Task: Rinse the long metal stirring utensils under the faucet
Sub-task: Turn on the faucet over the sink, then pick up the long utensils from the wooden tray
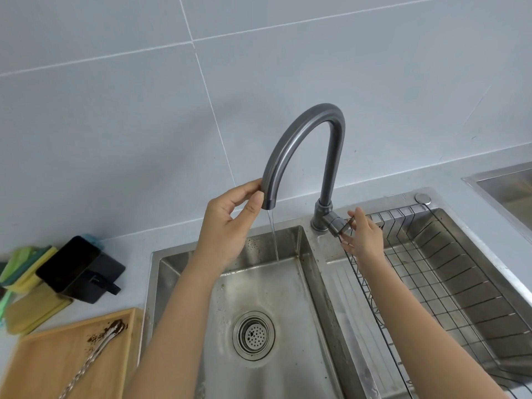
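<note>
The left hand (227,226) is pinching the downturned end of the faucet spout (290,156) between thumb and curled fingers, just above the outlet, where a thin stream of water (274,240) is falling into the left sink basin (259,283). The right hand (363,236) is reaching to the faucet handle (338,224) at the base of the spout, fingers fairly straight and set around the lever; part of the lever is lying behind the fingers, so the exact contact is hard to make out. Both forearms are running out of the bottom edge. The spout is a smooth, dark grey metal tube bent in a high arch. The basin is brushed steel, spotted with dark specks, with a round perforated drain strainer (253,335) in its floor. In the right basin a black wire rack (449,269) is sitting, its far corner cut off by the frame. The long metal stirring utensils (92,355) are lying well apart from the water, on a pale wooden tray (43,361) at the lower left; their twisted stems are running off the bottom edge and their tips are caked in brown grounds, so how many there are is unclear. Behind the tray, a black container (69,266) and yellow-green sponges (26,266) are resting on the light grey counter (132,246). Large pale grey wall tiles (115,110) are rising behind.
</note>
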